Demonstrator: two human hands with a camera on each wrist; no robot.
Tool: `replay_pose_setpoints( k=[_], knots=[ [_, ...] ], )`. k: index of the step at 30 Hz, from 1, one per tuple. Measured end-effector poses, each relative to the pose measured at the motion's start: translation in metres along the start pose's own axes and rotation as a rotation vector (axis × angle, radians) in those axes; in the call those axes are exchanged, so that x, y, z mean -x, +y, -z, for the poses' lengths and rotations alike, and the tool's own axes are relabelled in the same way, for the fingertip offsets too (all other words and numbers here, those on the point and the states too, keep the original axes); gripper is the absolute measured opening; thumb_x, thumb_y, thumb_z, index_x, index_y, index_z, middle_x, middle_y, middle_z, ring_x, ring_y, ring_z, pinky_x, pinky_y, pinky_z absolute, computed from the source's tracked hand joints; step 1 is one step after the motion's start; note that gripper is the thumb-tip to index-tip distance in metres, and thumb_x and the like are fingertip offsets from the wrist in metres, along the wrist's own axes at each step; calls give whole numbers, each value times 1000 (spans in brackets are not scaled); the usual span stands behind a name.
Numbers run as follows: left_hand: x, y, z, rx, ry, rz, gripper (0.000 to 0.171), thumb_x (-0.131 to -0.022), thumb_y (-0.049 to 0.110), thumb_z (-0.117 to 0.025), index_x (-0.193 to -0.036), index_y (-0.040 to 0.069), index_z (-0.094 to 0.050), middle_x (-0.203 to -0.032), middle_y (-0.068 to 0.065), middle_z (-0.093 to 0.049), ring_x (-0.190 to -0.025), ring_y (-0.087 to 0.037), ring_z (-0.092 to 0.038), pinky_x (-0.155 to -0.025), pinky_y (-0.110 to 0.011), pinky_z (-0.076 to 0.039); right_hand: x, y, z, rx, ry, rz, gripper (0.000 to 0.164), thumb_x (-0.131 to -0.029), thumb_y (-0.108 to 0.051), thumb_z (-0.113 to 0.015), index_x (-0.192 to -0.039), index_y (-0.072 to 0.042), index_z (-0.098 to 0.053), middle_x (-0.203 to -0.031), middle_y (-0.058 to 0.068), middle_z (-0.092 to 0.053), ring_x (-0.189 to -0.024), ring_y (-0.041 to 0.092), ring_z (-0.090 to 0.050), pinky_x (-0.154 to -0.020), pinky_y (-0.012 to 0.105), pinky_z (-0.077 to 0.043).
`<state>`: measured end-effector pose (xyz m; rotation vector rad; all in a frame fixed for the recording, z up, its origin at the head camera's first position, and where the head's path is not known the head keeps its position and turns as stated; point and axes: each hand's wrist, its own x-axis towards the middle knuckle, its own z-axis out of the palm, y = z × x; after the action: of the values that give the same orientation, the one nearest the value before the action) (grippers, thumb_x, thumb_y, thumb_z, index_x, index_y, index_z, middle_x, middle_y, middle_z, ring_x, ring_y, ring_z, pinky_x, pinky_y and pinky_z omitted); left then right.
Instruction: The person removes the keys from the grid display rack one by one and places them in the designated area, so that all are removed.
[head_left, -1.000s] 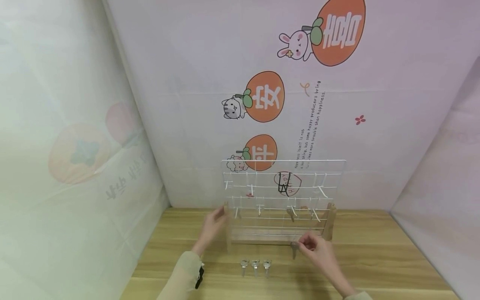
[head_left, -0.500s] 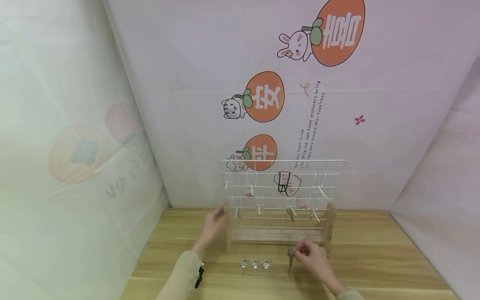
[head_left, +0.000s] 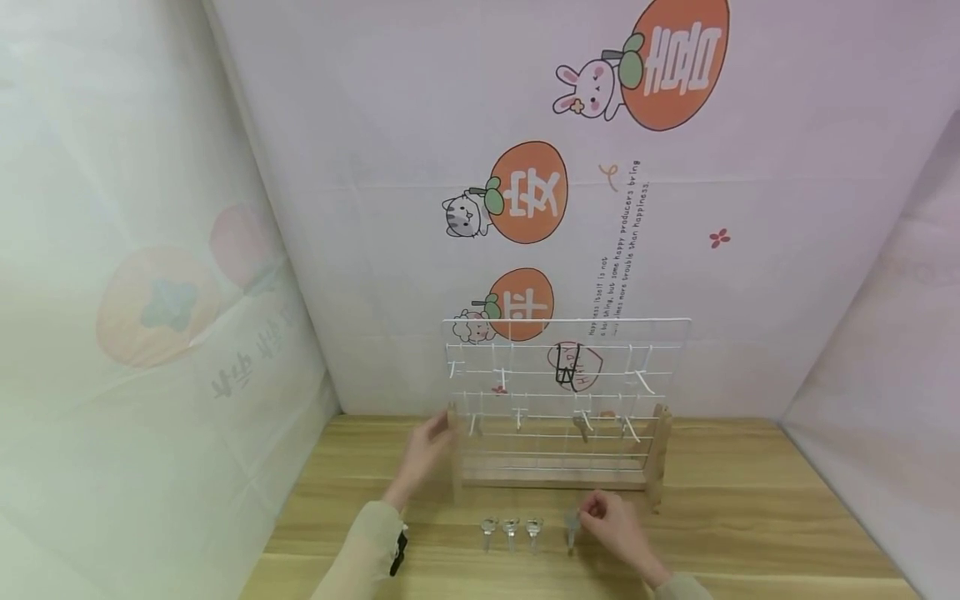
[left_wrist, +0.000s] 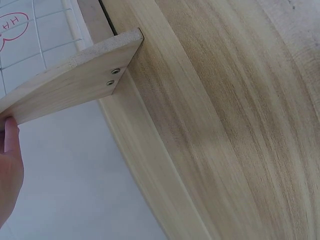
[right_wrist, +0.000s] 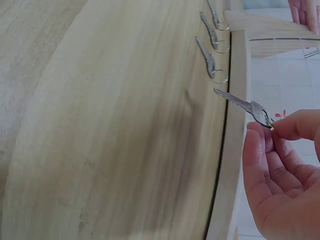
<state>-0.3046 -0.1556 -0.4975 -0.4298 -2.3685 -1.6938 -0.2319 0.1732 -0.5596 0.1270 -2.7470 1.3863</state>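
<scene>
My right hand pinches a silver key by its ring end between thumb and finger, above the wooden table. The key's blade hangs downward in the head view. To its left lie several loose keys in a row, each with a small ring, blades toward me. Behind them stands a white wire grid rack on a wooden base, with several white hooks. Another key hangs from one lower hook. My left hand holds the rack's left wooden side piece; most of its fingers are hidden in the left wrist view.
The wooden table reaches past both sides of the rack. A black bracket-like piece is on the upper grid. A printed white cloth forms the back wall, with cloth walls at both sides.
My right hand has moved left and toward me with the key, closer to the row of loose keys. The left hand has stayed on the rack's side piece.
</scene>
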Motion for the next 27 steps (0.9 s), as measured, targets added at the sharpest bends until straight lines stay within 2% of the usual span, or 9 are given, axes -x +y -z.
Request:
replay_pose_setpoints(
  k=[6, 10, 15, 20, 27],
  knots=[
    [-2, -3, 0, -8, -4, 12, 50, -96, 10, -62, -138, -12, -46, -135, -33, -57, -123, -46, -58, -105, -53, -52, -4, 4, -9, 8, -4, 20, 5, -75, -2, -68, -79, -3, -66, -68, 2, -64, -56, 2, -49, -50, 14, -44],
    [-7, -17, -4, -8, 8, 9, 48, -96, 5, -60, -139, -12, -45, -136, -33, -56, -124, -47, -57, -106, -55, -50, -7, 6, -14, 1, -29, 14, 5, -75, -2, -67, -81, -2, -66, -68, 2, -63, -56, 4, -50, -49, 15, -45],
    [-11, -32, -5, 40, 23, 21, 50, -95, 8, -63, -140, -7, -48, -136, -30, -57, -125, -44, -58, -106, -53, -51, -10, 7, -19, -9, -68, -10, 7, -78, -3, -64, -84, 0, -66, -70, 5, -65, -57, 8, -54, -48, 15, -47],
    [-12, -36, -5, 32, 22, 19, 51, -95, 11, -65, -140, -6, -49, -136, -27, -59, -125, -41, -59, -104, -49, -54, -11, 6, -23, 13, -59, -47, 4, -78, -4, -66, -82, -2, -66, -70, 5, -65, -59, 10, -56, -48, 16, -46],
    [-13, -38, -8, -22, 43, 19, 48, -96, 4, -60, -139, -11, -46, -136, -32, -56, -125, -47, -57, -104, -54, -52, -13, 6, -27, 9, -50, -77, 5, -77, -3, -67, -82, -2, -66, -70, 4, -66, -61, 12, -60, -49, 16, -48]
  ],
)
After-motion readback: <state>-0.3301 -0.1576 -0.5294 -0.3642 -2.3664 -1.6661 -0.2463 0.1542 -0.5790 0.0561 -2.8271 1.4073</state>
